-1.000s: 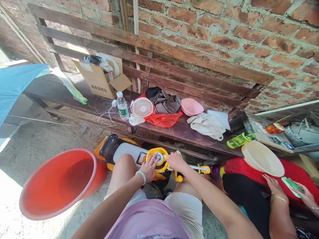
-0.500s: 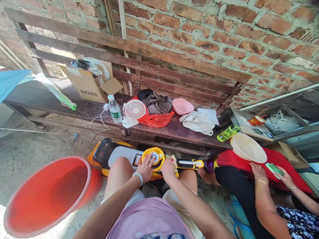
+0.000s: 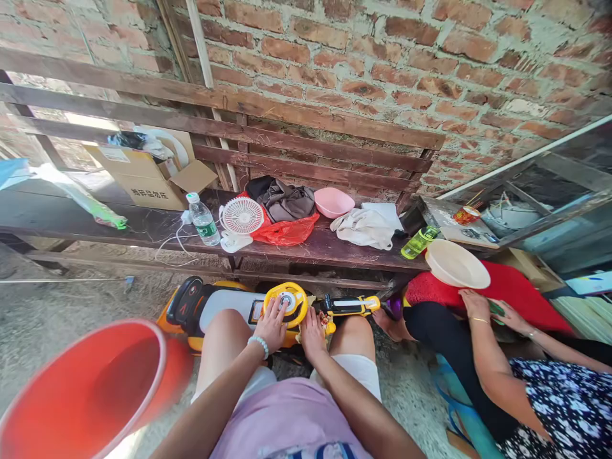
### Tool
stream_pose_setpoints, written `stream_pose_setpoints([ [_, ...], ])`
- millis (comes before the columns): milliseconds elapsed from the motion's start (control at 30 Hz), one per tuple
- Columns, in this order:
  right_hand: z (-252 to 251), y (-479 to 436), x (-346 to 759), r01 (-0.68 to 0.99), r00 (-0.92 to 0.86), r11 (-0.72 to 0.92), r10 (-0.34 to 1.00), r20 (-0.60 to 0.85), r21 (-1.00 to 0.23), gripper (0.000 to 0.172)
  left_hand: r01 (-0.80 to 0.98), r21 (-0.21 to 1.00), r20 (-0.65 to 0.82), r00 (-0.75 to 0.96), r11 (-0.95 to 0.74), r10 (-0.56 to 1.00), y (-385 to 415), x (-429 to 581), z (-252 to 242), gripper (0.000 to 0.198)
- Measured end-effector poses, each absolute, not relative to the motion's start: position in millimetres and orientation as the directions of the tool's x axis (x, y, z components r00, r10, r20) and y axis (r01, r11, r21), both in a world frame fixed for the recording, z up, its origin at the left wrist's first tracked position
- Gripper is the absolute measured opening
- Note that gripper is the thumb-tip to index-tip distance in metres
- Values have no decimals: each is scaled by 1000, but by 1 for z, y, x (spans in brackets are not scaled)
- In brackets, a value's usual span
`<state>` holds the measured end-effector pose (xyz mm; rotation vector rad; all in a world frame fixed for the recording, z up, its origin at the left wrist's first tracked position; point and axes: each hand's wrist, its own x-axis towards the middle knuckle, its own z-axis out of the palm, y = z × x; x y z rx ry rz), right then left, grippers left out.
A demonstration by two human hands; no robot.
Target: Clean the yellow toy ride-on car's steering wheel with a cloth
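Observation:
A yellow toy steering wheel (image 3: 302,301) rises from a yellow, white and black ride-on toy vehicle (image 3: 222,309) in front of my knees. My left hand (image 3: 271,326), with a beaded bracelet on its wrist, lies across the wheel's left side and hub, fingers stretched out. Close to the wheel's lower right rim rests my right hand (image 3: 313,335), its fingers extended over the toy's body. A small crumpled patterned piece sits beside that hand, partly hidden by it. To the right stretches the toy's yellow and black arm (image 3: 351,306).
A dark bench (image 3: 306,258) carries a cardboard box (image 3: 143,182), water bottle (image 3: 204,223), white fan (image 3: 242,217), pink bowl (image 3: 333,201) and green bottle (image 3: 419,242). A red tub (image 3: 95,382) stands left. At right, another person's hands are near a cream basin (image 3: 456,264).
My right hand has opened from a bent grip beside the wheel to extended fingers. The view has shifted, and the other person's green object is now mostly hidden by their hands.

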<state>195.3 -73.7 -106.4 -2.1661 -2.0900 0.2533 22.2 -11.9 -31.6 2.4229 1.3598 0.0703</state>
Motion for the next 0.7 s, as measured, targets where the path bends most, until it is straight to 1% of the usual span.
stream_pose_setpoints([
  [100, -109, -72, 193, 976, -130, 109, 986, -104, -188, 62, 823, 318, -120, 528, -471, 841, -13, 23, -32, 71],
  [167, -106, -71, 192, 977, -146, 124, 982, -117, -175, 62, 828, 308, -125, 523, -469, 843, -13, 23, -29, 71],
  [267, -97, -70, 195, 985, -83, 64, 990, -115, -161, 61, 829, 307, -139, 524, -467, 840, -14, 24, -25, 71],
  [400, -81, -68, 205, 980, 128, -144, 985, -119, -139, 62, 830, 316, -157, 523, -458, 838, -14, 25, -22, 71],
  [467, -76, -67, 207, 972, 176, -192, 977, -123, -138, 64, 832, 321, -159, 519, -453, 840, -14, 25, -21, 72],
  [533, -75, -69, 203, 977, 135, -154, 982, -129, -147, 66, 836, 319, -169, 514, -447, 841, -15, 26, -20, 73],
  [600, -78, -72, 194, 983, 51, -73, 990, -133, -169, 65, 844, 315, -195, 505, -434, 841, -15, 27, -18, 73],
  [700, -86, -77, 174, 976, -71, 36, 984, -162, -214, 60, 852, 313, -230, 498, -421, 836, -14, 28, -16, 75],
])
